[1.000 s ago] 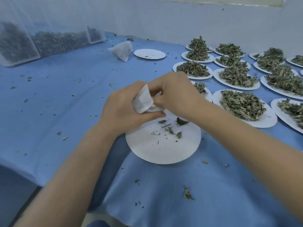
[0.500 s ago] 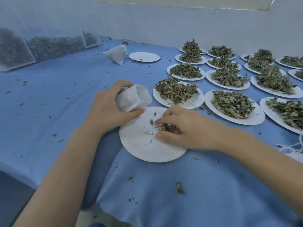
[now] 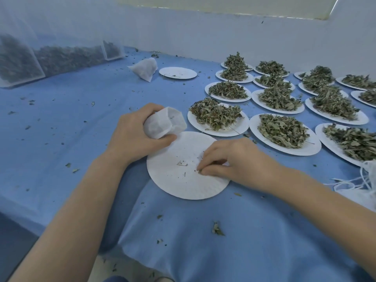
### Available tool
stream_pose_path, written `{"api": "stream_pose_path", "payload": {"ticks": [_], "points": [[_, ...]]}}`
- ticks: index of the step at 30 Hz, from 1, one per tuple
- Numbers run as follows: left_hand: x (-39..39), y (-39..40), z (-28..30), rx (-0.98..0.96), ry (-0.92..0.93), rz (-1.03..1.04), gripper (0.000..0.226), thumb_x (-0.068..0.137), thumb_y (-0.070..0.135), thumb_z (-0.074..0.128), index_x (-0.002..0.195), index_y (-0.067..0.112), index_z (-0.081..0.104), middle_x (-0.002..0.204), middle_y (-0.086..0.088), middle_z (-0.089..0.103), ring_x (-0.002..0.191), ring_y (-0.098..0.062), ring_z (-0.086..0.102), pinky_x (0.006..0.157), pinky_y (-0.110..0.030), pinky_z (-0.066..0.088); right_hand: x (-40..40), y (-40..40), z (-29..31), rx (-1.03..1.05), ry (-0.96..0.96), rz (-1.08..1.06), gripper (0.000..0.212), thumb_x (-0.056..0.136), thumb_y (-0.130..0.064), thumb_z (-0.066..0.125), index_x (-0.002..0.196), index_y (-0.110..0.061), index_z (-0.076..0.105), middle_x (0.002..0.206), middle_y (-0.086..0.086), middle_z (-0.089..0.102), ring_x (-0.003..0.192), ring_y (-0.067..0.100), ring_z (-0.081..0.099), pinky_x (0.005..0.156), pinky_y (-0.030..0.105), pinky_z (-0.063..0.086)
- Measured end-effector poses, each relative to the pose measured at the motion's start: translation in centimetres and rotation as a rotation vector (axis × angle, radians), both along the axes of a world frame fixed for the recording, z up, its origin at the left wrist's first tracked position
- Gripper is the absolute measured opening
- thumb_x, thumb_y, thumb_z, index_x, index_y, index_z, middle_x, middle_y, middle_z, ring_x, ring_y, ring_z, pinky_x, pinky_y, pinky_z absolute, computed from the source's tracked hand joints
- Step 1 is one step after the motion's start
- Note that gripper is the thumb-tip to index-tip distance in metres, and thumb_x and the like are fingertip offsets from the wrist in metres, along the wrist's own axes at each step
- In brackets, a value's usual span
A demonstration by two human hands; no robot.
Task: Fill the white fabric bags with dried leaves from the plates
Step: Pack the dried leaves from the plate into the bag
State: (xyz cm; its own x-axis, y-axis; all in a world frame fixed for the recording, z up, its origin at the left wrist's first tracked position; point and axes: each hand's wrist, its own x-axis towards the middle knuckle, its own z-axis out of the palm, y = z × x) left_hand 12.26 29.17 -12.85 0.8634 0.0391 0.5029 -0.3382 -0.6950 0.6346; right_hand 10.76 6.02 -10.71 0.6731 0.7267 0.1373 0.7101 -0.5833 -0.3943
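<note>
Far left I see big mesh sacks (image 3: 50,60) of dark leaf along the wall, no print I can read on them. Next over, the left hand (image 3: 134,137) is wrapped round the white fabric bag (image 3: 165,125), fingers and thumb curled about its body; the bag's long axis runs from the palm up and to the right, mouth open and facing toward the loaded plates. It sits at the far-left rim of the near plate (image 3: 183,176), which is almost bare, only crumbs and a few bits of leaf left. Behind, a filled bag (image 3: 145,68) lies by another bare plate (image 3: 178,72), well apart from the hands. Moving right, the right hand (image 3: 234,161) is down on the near plate w/ fingertips pinched together on the last scraps (image 3: 198,171), so gripping leaf bits, I judge. Key relation: bag mouth lies up and left of that pinch, across the plate, so the right hand must travel that way to drop in; left hand is already at the bag. Further right, the heaped plates (image 3: 218,119) of dried leaves fill the blue cloth (image 3: 81,119); the closest one is just beside the bag mouth, nearer the left hand. At far right edge, white drawstrings (image 3: 364,180). No brands, labels or writing visible anywhere.
</note>
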Motion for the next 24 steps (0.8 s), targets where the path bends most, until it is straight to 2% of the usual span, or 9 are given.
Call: {"api": "stream_pose_path", "payload": {"ticks": [3,7,9,11,14,18,20,22,24], "points": [[-0.1,0.0,0.0,0.015,0.016,-0.006,0.039,0.059,0.041,0.077,0.091,0.043,0.055,0.088,0.031,0.059,0.081,0.011,0.053,0.066,-0.003,0.038,-0.3,0.4,0.1,-0.01,-0.034,-0.024,0.013,0.088,-0.014,0.064,0.097,-0.013,0.074,0.1,-0.004,0.07,0.09,0.002,0.059,0.081,0.007,0.039],[-0.2,-0.3,-0.1,0.048,0.029,0.005,0.039,0.055,0.044,0.074,0.088,0.046,0.054,0.081,0.029,0.06,0.079,0.011,0.053,0.065,-0.004,0.038,1.0,2.1,2.2,0.294,-0.155,-0.168,0.009,0.084,-0.012,0.068,0.088,-0.013,0.075,0.077,-0.007,0.069,0.07,-0.002,0.054,0.072,0.006,0.039],[-0.4,-0.6,-0.1,0.047,0.014,0.006,0.037,0.054,0.044,0.072,0.088,0.045,0.055,0.078,0.026,0.06,0.076,0.007,0.054,0.063,-0.006,0.039,1.7,3.8,3.2,0.369,-0.208,-0.201,0.009,0.082,-0.013,0.069,0.088,-0.014,0.076,0.076,-0.006,0.069,0.07,-0.001,0.053,0.072,0.008,0.039],[-0.5,-0.7,-0.1,0.034,-0.011,-0.002,0.034,0.054,0.044,0.07,0.084,0.045,0.055,0.076,0.027,0.059,0.072,0.006,0.054,0.061,-0.007,0.038,2.1,5.4,3.3,0.328,-0.227,-0.175,0.01,0.081,-0.012,0.069,0.089,-0.012,0.076,0.078,0.001,0.072,0.067,0.003,0.053,0.07,0.014,0.038],[-0.7,-0.8,-0.3,0.0,-0.055,-0.02,0.032,0.053,0.049,0.067,0.083,0.043,0.055,0.074,0.026,0.061,0.071,0.005,0.055,0.061,-0.007,0.038,1.9,6.6,2.8,0.237,-0.164,-0.108,0.017,0.083,-0.012,0.066,0.097,-0.014,0.075,0.062,0.003,0.064,0.061,0.006,0.046,0.062,0.015,0.034],[-0.7,-0.3,-0.5,-0.047,-0.036,0.013,0.036,0.054,0.045,0.073,0.086,0.045,0.056,0.081,0.025,0.063,0.076,0.005,0.057,0.063,-0.007,0.041,1.1,5.1,2.8,0.358,0.023,-0.141,0.029,0.087,-0.021,0.065,0.114,-0.03,0.067,0.098,-0.01,0.068,0.083,-0.001,0.057,0.08,0.008,0.039],[-0.8,0.1,-0.6,-0.071,-0.01,0.03,0.038,0.055,0.044,0.077,0.087,0.046,0.056,0.083,0.028,0.061,0.077,0.009,0.055,0.063,-0.003,0.039,0.3,3.6,2.6,0.444,0.05,-0.212,0.033,0.086,-0.029,0.065,0.119,-0.032,0.063,0.112,-0.015,0.063,0.098,-0.002,0.057,0.09,0.013,0.043],[-0.7,0.3,-0.7,-0.1,0.015,0.057,0.041,0.058,0.042,0.082,0.091,0.041,0.058,0.083,0.026,0.063,0.079,0.011,0.054,0.062,-0.003,0.039,-0.5,2.2,2.1,0.296,0.059,-0.308,0.062,0.077,-0.055,0.065,0.133,-0.031,0.05,0.13,-0.015,0.052,0.118,0.002,0.049,0.1,0.018,0.037],[-0.8,0.3,-0.8,-0.115,0.053,0.094,0.043,0.059,0.042,0.082,0.094,0.039,0.058,0.083,0.023,0.063,0.082,0.011,0.054,0.063,-0.009,0.04,-1.7,1.3,1.3,0.021,0.13,-0.427,0.115,0.052,-0.084,0.057,0.146,-0.027,0.027,0.149,-0.008,0.032,0.136,0.012,0.03,0.111,0.031,0.028]]}}
